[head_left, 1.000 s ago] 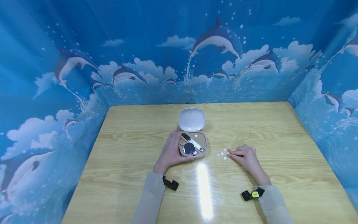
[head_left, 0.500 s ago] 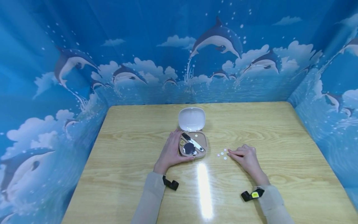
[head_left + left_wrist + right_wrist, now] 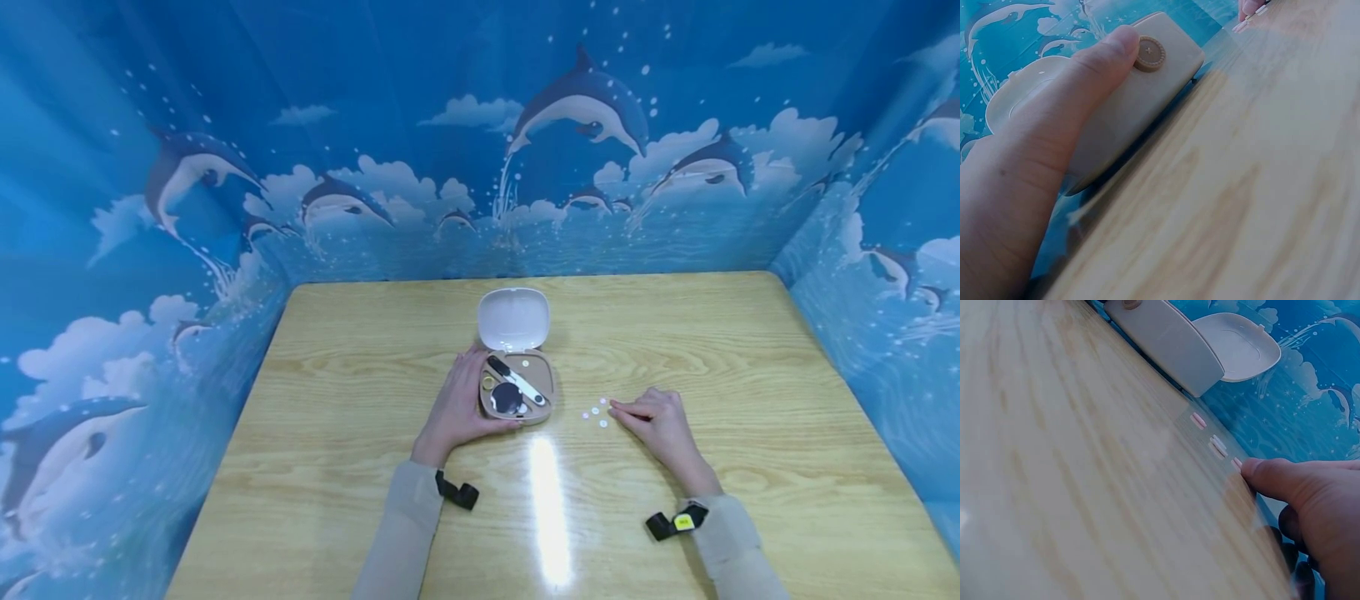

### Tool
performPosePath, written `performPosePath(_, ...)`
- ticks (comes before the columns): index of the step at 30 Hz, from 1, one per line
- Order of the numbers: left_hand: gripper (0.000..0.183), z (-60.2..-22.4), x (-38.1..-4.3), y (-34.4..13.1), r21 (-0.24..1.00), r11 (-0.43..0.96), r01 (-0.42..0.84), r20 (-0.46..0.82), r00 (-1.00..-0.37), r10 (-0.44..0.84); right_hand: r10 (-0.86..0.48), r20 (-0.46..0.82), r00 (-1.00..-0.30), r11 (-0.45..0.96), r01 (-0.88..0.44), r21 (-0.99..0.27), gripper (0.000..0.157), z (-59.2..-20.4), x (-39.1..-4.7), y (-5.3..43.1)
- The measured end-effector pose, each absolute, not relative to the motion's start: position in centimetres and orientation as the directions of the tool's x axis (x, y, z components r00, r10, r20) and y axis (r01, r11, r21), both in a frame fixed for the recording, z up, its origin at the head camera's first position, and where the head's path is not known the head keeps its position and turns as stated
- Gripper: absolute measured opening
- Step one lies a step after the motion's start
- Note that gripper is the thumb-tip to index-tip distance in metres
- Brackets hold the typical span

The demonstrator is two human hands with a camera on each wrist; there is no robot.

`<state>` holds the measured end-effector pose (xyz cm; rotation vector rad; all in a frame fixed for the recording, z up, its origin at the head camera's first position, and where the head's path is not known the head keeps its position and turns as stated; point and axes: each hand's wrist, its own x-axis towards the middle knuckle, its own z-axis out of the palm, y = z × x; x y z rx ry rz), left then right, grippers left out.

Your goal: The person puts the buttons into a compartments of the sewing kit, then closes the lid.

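The left hand (image 3: pixel 456 412) had a grip on a small rounded beige plastic case (image 3: pixel 542 382), sitting flat, its whitish lid (image 3: pixel 513 318) flipped open. To its right lay tiny round whitish-pink discs (image 3: pixel 595 411), loosely clustered, right hand's (image 3: pixel 663 422) fingertips just beside them.

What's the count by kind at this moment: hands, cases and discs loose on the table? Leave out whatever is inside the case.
Hands, left hand and right hand: 2
Open case: 1
Small pale discs loose on the table: 4
Total: 7
Whether the right hand pinches another disc is too small to tell.
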<state>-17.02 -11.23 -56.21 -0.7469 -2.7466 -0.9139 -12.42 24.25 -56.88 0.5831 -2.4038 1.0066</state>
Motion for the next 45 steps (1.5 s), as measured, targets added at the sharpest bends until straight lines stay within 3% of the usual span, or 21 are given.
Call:
performPosePath(26, 0.125, -56.2, -16.9, -11.3, 0.516, 0.701, 0.492, 0.286, -0.87, 0.401, -0.126, 0.373, -0.919, 0.612, -0.368, -0.7, 0.014, -56.2, -12.4, 24.3)
performPosePath(33, 0.125, -56.2, -16.8, -11.3, 0.528, 0.693, 0.491, 0.28, -0.871, 0.404, -0.074, 0.273, -0.959, 0.602, -0.262, -0.755, 0.009, -55.8, -12.1, 24.5)
performPosePath(45, 0.127, -56.3, -17.0, -11.2, 0.523, 0.679, 0.516, 0.313, -0.857, 0.41, 0.002, 0.234, -0.972, 0.565, -0.192, -0.802, 0.007, -53.3, -12.8, 24.1)
